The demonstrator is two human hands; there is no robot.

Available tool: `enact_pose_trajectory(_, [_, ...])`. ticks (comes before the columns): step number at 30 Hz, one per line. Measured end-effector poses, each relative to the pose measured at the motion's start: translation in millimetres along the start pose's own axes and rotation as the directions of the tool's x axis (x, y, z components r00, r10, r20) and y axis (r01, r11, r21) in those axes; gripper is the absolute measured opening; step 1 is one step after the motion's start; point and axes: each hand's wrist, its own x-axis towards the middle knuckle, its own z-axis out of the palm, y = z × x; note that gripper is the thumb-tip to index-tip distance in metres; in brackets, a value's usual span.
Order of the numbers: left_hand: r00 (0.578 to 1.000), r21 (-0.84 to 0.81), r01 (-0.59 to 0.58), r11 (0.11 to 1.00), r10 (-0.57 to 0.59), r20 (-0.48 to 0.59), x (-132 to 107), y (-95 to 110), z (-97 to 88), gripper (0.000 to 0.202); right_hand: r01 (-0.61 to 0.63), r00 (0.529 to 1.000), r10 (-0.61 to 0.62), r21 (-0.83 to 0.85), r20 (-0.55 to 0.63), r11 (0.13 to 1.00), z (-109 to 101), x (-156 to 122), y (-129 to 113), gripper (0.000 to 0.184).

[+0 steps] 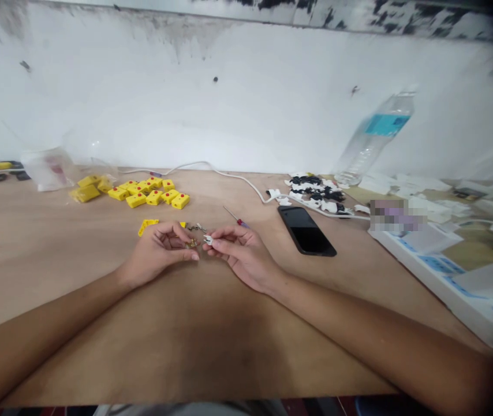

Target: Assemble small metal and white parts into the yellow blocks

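Observation:
My left hand (157,254) and my right hand (240,254) are close together over a plywood tabletop (99,300). The right fingertips pinch a small white plastic piece (208,239). A small brass part (192,243) sits at the left fingertips, partly hidden by them. Further brass bits (193,227) lie just beyond the hands. A yellow casing half (148,227) lies by my left fingers. Past my right hand rests a small screwdriver with a red handle (238,221). Several yellow blocks with red dots (151,193) are heaped further back.
A black smartphone (306,231) lies right of my hands. Behind it are black-and-white plug parts (316,193) and a white cable (229,179). A plastic water bottle (374,136) lies at the back. A white box (437,271) and papers fill the right side, below a white wall (186,98).

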Motion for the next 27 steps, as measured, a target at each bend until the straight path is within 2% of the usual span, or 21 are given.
enact_pose_trajectory(9, [0.998, 0.004, 0.052, 0.999, -0.052, -0.043, 1.2, -0.8, -3.0, 0.026, 0.014, 1.0, -0.015, 0.022, 0.014, 1.0, -2.8, 1.6, 1.4, 0.017])
enact_pose_trajectory(14, [0.998, 0.019, 0.023, 1.0, -0.022, -0.053, 1.9, -2.4, -3.9, 0.025, 0.016, 1.0, -0.016, 0.027, 0.002, 1.0, -2.1, 1.4, 2.3, 0.017])
enact_pose_trajectory(19, [0.999, 0.004, -0.05, 0.999, 0.05, -0.005, 2.6, -1.8, -3.3, 0.018, 0.014, 1.0, -0.014, 0.011, 0.015, 1.0, -2.3, 1.0, 3.3, 0.016])
enact_pose_trajectory(23, [1.0, 0.007, -0.011, 1.0, 0.011, 0.019, 1.6, -1.5, -2.5, 0.019, 0.033, 0.999, -0.033, -0.022, 0.001, 0.999, -2.4, 1.2, 4.3, 0.016])
enact_pose_trajectory(25, [1.0, -0.015, 0.01, 1.0, -0.01, 0.022, 1.5, -1.7, -2.1, 0.021, 0.028, 1.0, -0.028, -0.037, -0.012, 0.999, -2.3, 1.1, 4.6, 0.017])
enact_pose_trajectory(27, [1.0, -0.058, 0.008, 0.998, -0.008, 0.004, 2.0, -1.8, -1.8, 0.033, 0.011, 1.0, -0.012, -0.046, -0.008, 0.999, -2.3, 1.1, 4.8, 0.018])
